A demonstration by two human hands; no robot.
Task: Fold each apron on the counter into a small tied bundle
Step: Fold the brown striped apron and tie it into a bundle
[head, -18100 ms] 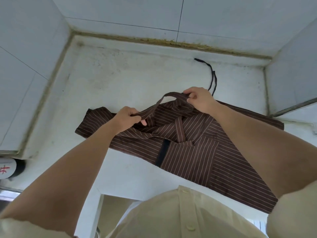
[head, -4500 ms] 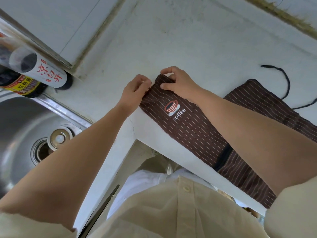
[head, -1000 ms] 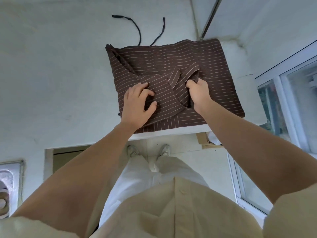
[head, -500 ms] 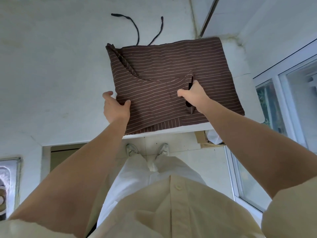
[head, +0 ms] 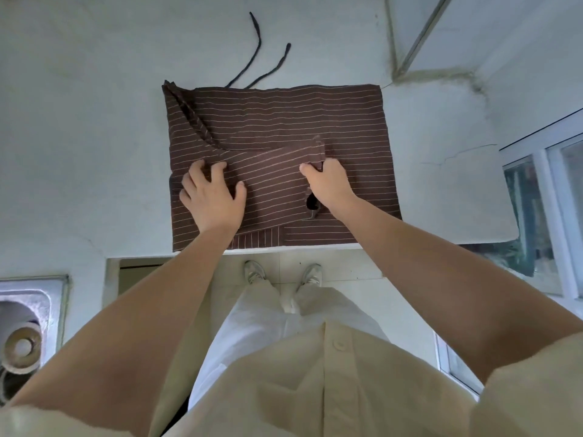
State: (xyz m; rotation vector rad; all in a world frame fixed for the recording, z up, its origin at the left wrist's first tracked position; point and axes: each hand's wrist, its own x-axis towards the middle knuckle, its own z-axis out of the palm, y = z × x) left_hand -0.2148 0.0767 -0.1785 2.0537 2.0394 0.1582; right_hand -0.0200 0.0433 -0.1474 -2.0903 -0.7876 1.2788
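Observation:
A brown striped apron [head: 284, 121] lies folded into a flat rectangle on the pale counter [head: 79, 121], its near edge at the counter's front edge. Two thin black ties [head: 252, 63] trail out from its far edge. A folded flap runs across its near half. My left hand [head: 213, 197] lies flat on the left part of that flap, fingers spread. My right hand [head: 328, 184] grips the flap's right end, with the cloth bunched under its curled fingers.
A steel sink [head: 28, 326] with a drain sits at the lower left. A window frame [head: 542, 197] stands to the right of the counter. Tiled wall rises behind. My shoes [head: 284, 272] stand on the floor below the counter edge.
My left hand moved from gripping the apron's left edge onto the flap, now flat with fingers spread. The flap lies smoother and stretches further right under my right hand.

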